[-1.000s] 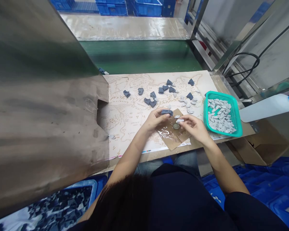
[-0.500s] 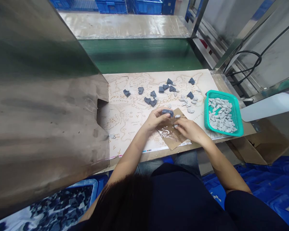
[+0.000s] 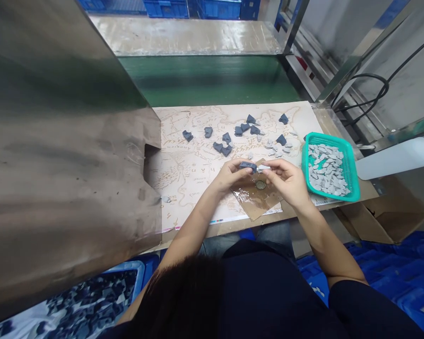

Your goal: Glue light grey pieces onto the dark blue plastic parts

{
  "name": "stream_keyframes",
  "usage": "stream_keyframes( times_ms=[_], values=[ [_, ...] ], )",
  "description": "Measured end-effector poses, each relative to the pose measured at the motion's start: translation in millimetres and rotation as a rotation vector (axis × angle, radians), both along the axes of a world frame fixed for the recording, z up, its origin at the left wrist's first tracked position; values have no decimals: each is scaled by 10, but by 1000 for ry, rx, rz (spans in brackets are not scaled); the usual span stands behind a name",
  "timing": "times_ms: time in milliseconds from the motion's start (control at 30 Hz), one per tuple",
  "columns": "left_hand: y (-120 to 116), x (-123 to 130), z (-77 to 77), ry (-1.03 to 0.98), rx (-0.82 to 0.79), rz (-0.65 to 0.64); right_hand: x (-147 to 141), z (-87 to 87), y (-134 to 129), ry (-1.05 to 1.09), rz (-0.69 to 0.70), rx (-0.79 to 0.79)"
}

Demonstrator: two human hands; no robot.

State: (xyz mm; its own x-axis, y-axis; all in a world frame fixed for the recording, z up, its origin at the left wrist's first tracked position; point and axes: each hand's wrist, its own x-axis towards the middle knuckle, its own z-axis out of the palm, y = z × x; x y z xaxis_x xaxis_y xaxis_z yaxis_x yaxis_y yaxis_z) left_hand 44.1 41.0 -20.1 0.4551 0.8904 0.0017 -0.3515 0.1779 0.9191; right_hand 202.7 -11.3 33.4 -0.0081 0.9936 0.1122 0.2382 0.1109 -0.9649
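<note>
Between thumb and fingers, my left hand [image 3: 229, 176] grips a dark grey block-like piece [image 3: 246, 165]. My right hand [image 3: 286, 181] pinches a small light grey piece [image 3: 263, 168] and holds it against the dark piece's right end. Both are above a square of brown cardboard [image 3: 249, 200] that has a shiny wet patch and a small round spot on it. Behind my hands, several other dark grey pieces [image 3: 226, 149] lie scattered on a map-printed sheet [image 3: 194, 188], with loose light grey pieces [image 3: 278, 154] to their right.
A green plastic basket [image 3: 356, 181] of light grey pieces stands at right, beside a white bottle [image 3: 395, 159]. A large metal panel [image 3: 70, 141] rises on the left. Beyond the sheet runs a green belt [image 3: 212, 82]. A blue crate [image 3: 140, 275] of dark pieces sits lower left.
My right hand has risen from the cardboard and brought the light grey piece up to the dark piece. The round spot on the cardboard is now uncovered. My left hand keeps its grip.
</note>
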Motion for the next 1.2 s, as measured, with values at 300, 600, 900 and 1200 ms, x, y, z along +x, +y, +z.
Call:
stream_keyframes(
  times_ms=[300, 600, 900, 1200],
  values=[
    [-3, -16, 21, 16, -17, -13, 35, 22, 1, -206, 58, 158],
    [-25, 18, -46, -2, -92, -45, 204, 56, 182, -468, 332, 346],
    [64, 12, -98, -106, -283, 10, 197, -21, 496, -635, 405, 457],
    [504, -142, -30, 257, -71, 568, -119, 154, 1789, -763, 501, 756]
  ],
)
